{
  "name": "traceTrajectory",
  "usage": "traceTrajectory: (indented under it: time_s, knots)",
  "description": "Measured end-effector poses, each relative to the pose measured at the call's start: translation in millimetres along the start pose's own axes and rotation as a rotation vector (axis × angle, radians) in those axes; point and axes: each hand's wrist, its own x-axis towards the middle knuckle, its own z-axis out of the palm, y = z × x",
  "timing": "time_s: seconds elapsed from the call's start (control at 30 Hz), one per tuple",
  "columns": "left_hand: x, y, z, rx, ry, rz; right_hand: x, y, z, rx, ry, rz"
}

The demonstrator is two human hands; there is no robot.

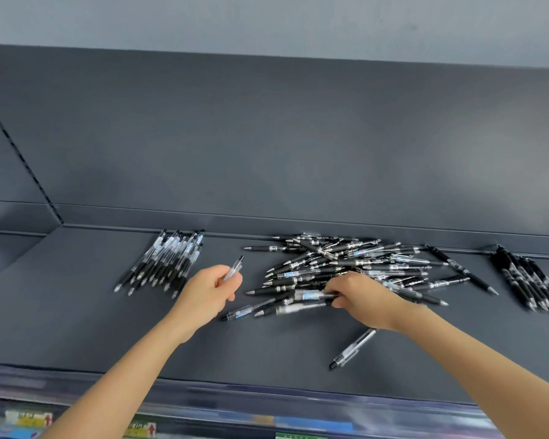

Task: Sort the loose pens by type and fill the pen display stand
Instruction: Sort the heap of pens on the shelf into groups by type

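Left hand: the left hand (pixel 208 293) hovers over the shelf, its fingers (pixel 230 282) curled round a clear pen (pixel 235 268) whose clicker end sticks up and away past the fingertips.
Why held so: my guess is it is parked in the palm so that more of the same type can be gathered before one trip to the sorted row.
Right hand: the right hand (pixel 358 296) lies on the near edge of the mixed pile (pixel 346 261), its fingers (pixel 338 288) narrowed on a second clear pen (pixel 311 294), which runs out sideways from the fingertips towards the left hand.
Mixed pile: black and clear pens crossed over one another, mostly beyond and beside the right fingers.
Sorted clear row (pixel 165 261): just beyond the left fingers, on their outer side, lying parallel with tips towards the person; likely the drop spot for both held pens.
Sorted black group (pixel 526 280): well out past the right hand, kept apart from the clear ones so the types stay separate.
Stray pen (pixel 352 348): a clear one lying alone, nearer the person than the right fingers, partly under the wrist.
Display stand: not in view, so I judge this to be sorting, with filling not yet begun.
Surface: a dark grey matt shelf (pixel 76 312) with a raised back lip.
Room: a grey back panel (pixel 267 137) with a slotted upright on the left; a price strip (pixel 267 403) and coloured labels (pixel 140 429) lie blurred below the shelf front.
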Motion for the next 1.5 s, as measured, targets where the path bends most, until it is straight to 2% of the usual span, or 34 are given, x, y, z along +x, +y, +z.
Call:
traceTrajectory:
  time_s: [0.13,0.27,0.4,0.57,0.7,1.0,1.23,1.5]
  knots:
    - [2.2,-4.3,-10.7,-0.062,-0.009,-0.037,10.8,-31.6,-25.3,0.334,0.081,0.081]
    - [7.4,-10.9,-29.3,-0.095,0.064,-0.084,30.4,-77.1,-25.3,0.923,0.039,0.154]
    - [12.3,-22.8,-55.3,-0.155,0.115,-0.136,62.8,-119.1,-5.3,1.174,0.054,0.256]
    - [24.6,-39.8,-91.2,0.166,0.274,-0.068,108.3,-163.1,15.2,1.228,0.085,0.403]
    - [42.2,-53.9,-111.6,0.252,0.316,-0.084,140.8,-184.2,20.4,1.288,0.104,0.484]
    - [67.8,-83.5,-130.6,0.260,0.290,-0.127,181.1,-207.1,31.7,1.261,0.207,0.594]
    - [76.8,-93.2,-130.1,0.310,0.250,-0.089,189.0,-220.8,31.1,1.318,0.160,0.582]
    - [74.4,-94.6,-132.5,0.259,0.203,-0.047,193.1,-230.5,28.6,1.425,0.107,0.579]
